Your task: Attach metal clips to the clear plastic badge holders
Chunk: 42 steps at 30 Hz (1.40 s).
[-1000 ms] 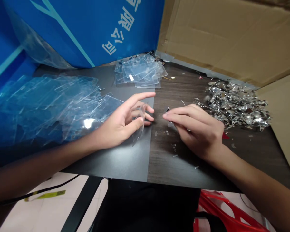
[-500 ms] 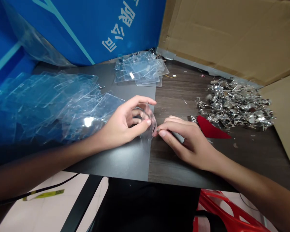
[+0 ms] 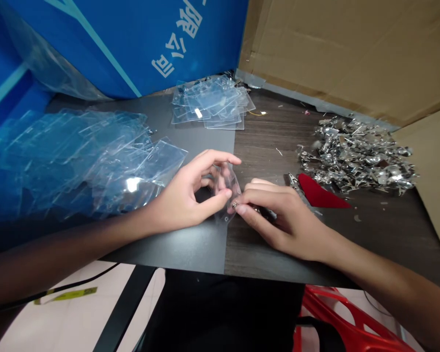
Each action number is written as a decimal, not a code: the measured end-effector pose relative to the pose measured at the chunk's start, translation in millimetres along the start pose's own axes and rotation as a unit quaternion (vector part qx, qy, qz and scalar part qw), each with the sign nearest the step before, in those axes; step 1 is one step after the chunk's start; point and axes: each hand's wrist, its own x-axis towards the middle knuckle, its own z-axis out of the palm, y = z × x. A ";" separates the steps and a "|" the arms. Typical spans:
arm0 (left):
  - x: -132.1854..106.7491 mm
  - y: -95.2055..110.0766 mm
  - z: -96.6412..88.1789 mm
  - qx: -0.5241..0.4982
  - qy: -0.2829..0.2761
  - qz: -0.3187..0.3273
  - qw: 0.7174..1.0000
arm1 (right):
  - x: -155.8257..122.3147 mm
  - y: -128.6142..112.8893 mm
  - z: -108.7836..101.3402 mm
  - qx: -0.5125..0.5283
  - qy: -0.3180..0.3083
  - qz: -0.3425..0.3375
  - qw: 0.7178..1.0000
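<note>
My left hand (image 3: 183,198) is curled around a clear plastic badge holder (image 3: 223,216), gripping it between thumb and fingers so that it bows. The holder's slotted edge faces right. My right hand (image 3: 297,222) pinches a small metal badge clip (image 3: 235,206) between thumb and forefinger, right at that edge. Most of the clip is hidden by my fingers, and I cannot tell whether its strap passes through the slot. A pile of clear badge holders (image 3: 69,146) lies left of my left hand. Many shiny metal clips (image 3: 359,156) are heaped beyond my right hand.
A smaller stack of clear holders (image 3: 212,102) lies at the back. A red pointed piece (image 3: 320,191) rests near the clip heap. A blue printed panel (image 3: 113,44) and a cardboard wall (image 3: 344,54) border the dark table (image 3: 256,259). Below right is a red chair (image 3: 344,313).
My right hand has shifted slightly left and down, bringing the clip against the holder's edge. My left hand has turned the holder a little, and its fingers sit slightly lower.
</note>
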 end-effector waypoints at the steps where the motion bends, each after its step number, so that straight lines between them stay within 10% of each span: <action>1: -0.5 -0.5 0.2 0.015 0.000 0.007 1.000 | -0.1 0.1 0.1 0.002 0.000 0.003 1.000; 28: 3.2 -7.7 -12.3 -0.129 -0.004 -0.027 0.991 | 0.4 -2.7 -5.2 0.221 -0.084 0.139 0.962; 42: 2.4 2.1 -15.7 -0.108 -0.087 -0.041 0.989 | 1.3 -7.8 -9.5 0.168 -0.100 0.122 0.973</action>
